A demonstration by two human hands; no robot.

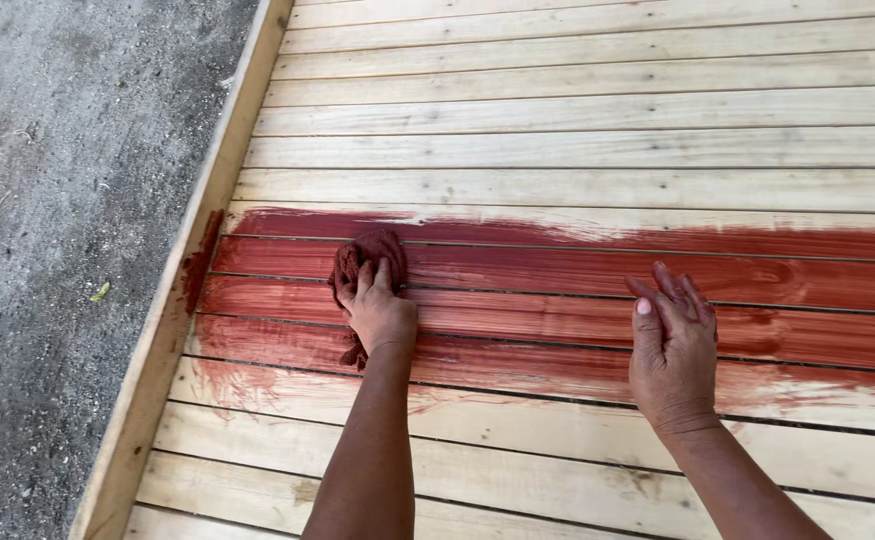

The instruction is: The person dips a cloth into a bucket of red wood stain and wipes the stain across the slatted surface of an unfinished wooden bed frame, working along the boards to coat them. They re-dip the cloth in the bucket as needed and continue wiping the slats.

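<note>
1. Red-stained rag (365, 258) – bunched up, lying on the stained band of the wooden panel, near its left end, partly under the left hand.
2. Left hand (377, 308) – pressed palm-down on the rag, fingers curled over its top, a fold of cloth showing below the wrist side.
3. Right hand (672, 345) – holding nothing, fingers loosely spread and slightly raised, hovering over or lightly touching the wet stain; contact cannot be told. Well apart from the rag, to its right.
4. Band of red stain (577, 300) – running across several boards from the left frame edge to the right border of the view, streaky at top and bottom edges, thinner in the lower left corner.
5. Wooden panel (577, 130) – pale, narrow boards laid side by side with dark grooves between; bare wood above and below the stain.
6. Side rail (172, 330) of the panel – plain timber with a red smear where the stain meets it.
7. Grey gravelly ground (57, 250) to the left, with a small yellowish leaf (101, 291) on it.
</note>
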